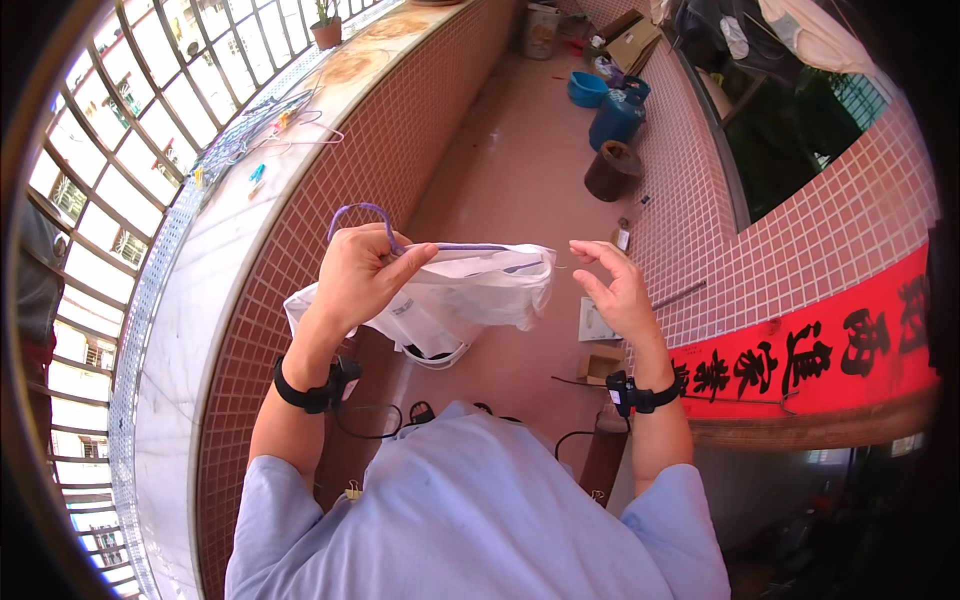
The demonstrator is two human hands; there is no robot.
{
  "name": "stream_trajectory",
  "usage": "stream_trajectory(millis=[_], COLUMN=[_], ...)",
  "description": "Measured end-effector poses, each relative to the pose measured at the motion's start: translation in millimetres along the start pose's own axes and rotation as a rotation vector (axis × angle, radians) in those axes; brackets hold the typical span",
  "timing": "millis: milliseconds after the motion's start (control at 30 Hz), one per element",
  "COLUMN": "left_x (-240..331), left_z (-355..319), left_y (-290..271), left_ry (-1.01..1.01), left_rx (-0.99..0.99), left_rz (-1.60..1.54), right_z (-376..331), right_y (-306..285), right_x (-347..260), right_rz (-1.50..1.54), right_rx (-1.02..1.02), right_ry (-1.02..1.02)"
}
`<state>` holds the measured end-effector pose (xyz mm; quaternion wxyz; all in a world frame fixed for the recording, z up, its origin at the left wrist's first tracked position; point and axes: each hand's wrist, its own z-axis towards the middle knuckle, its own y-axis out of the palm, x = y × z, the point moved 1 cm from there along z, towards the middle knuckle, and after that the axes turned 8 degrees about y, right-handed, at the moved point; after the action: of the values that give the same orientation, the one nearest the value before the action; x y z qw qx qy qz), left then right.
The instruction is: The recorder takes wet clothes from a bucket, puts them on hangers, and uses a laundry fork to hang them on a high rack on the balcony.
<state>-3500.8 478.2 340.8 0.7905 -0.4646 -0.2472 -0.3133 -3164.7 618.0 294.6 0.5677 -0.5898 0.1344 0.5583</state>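
Observation:
My left hand (358,278) is closed around a purple clothes hanger (366,208), whose hook curls up above the fingers. From the hanger droops a white garment (440,305), spread between my hands, with its far end just short of my right hand. Off that right end, my right hand (618,290) is raised with thumb and fingers apart. Nothing is in it, and a small gap separates it from the cloth. The garment's lower folds partly cover a white rounded object (436,357) below, whose kind I cannot make out.
Along the left runs a marble ledge (190,300) with tangled hangers (262,122), clothespins (257,178) and a potted plant (326,33). Against the right wall are a blue basin (587,90), a blue gas cylinder (617,120) and a brown drum (612,172). A red banner (800,350) hangs nearer.

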Motion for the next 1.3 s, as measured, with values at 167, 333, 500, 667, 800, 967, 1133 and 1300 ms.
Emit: stream_trajectory(millis=[167, 333, 500, 667, 800, 967, 1133, 1300], left_x=[4, 2, -2, 2, 0, -14, -22, -25], left_z=[5, 8, 7, 8, 11, 9, 8, 8], left_y=[3, -1, -5, -1, 0, -10, -18, -29], left_ry=[0.025, 0.058, 0.098, 0.108, 0.083, 0.069, 0.070, 0.052], left_rx=[-0.034, -0.033, -0.216, -0.298, -0.194, -0.087, -0.045, 0.008], left_rz=[0.029, 0.000, 0.011, -0.082, -0.192, -0.184, -0.148, -0.222], right_z=[12, 17, 16, 33, 39, 11, -18, -13], right_y=[14, 23, 26, 31, 28, 8, 17, -9], right_x=[-6, -10, -12, -14, -6, 19, 43, 58], right_rz=[-0.281, -0.148, 0.085, 0.344, 0.094, 0.580, 0.267, 0.633], right_rx=[0.017, -0.099, -0.099, -0.092, -0.075, -0.045, -0.172, -0.009], right_ry=[-0.267, -0.106, 0.052, 0.073, 0.173, 0.175, 0.229, 0.266])
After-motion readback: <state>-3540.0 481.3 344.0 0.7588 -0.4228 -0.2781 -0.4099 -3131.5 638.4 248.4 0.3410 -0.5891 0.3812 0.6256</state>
